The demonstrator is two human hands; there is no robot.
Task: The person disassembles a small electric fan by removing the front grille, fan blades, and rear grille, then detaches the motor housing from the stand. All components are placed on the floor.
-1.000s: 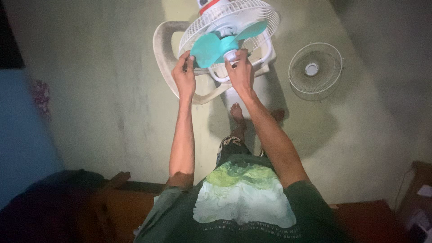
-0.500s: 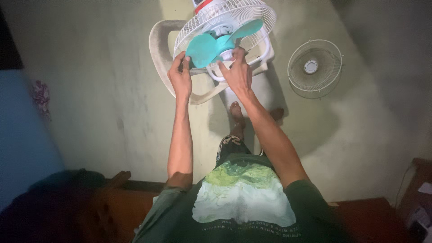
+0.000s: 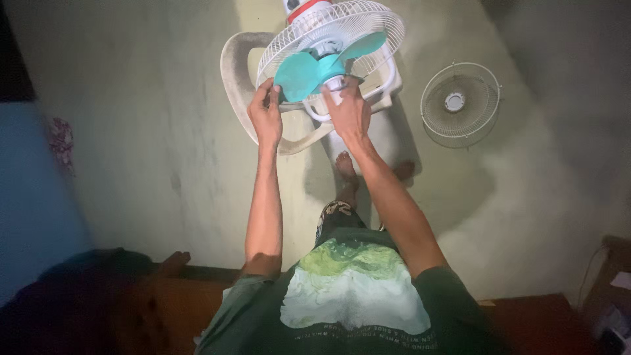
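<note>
A white fan [image 3: 368, 33] with teal blades [image 3: 309, 69] rests on a white plastic chair [image 3: 236, 85] in front of me, its front grille off. My left hand [image 3: 266, 115] grips the lower left rim of the rear grille, beside a blade. On the white hub cap [image 3: 336, 84] at the centre of the blades, my right hand [image 3: 348, 112] has its fingers closed. My bare feet [image 3: 345, 167] stand on the floor below the chair.
The detached white front grille [image 3: 459, 102] lies flat on the floor to the right. A blue surface [image 3: 33, 197] runs along the left edge. A dark wooden piece [image 3: 131, 296] sits at lower left, and a box [image 3: 611, 289] at lower right.
The view has shifted slightly; both hands stay on the fan, with the right hand still working at the hub and the blades turned a little.
</note>
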